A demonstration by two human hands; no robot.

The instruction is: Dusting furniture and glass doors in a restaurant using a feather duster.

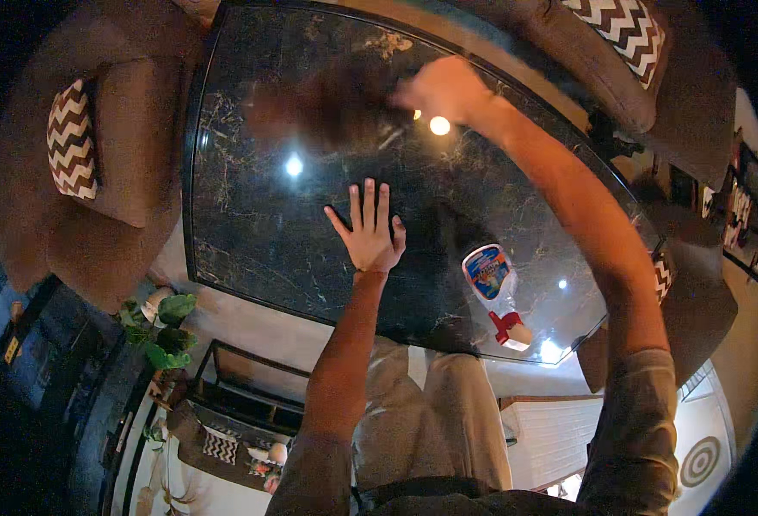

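Note:
My left hand [371, 241] lies flat on the dark marbled table [263, 228], its fingers spread and nothing in it. Over the far part of the tabletop, my right hand [458, 90] is closed and blurred by motion. From its fingers a dark brown, smeared shape stretches leftward, which looks like a cloth [327, 110]; its edges cannot be made out. To the right of my left hand, near the table's close edge, a clear spray bottle [493, 277] with a blue label and a red and white trigger head lies apart from both hands.
A brown sofa [129, 146] with a zigzag cushion [72, 142] flanks the table's left side, and another brown seat [607, 64] runs along the far right. A green-leaved plant [171, 331] stands near the close left corner. Lamp reflections shine on the tabletop.

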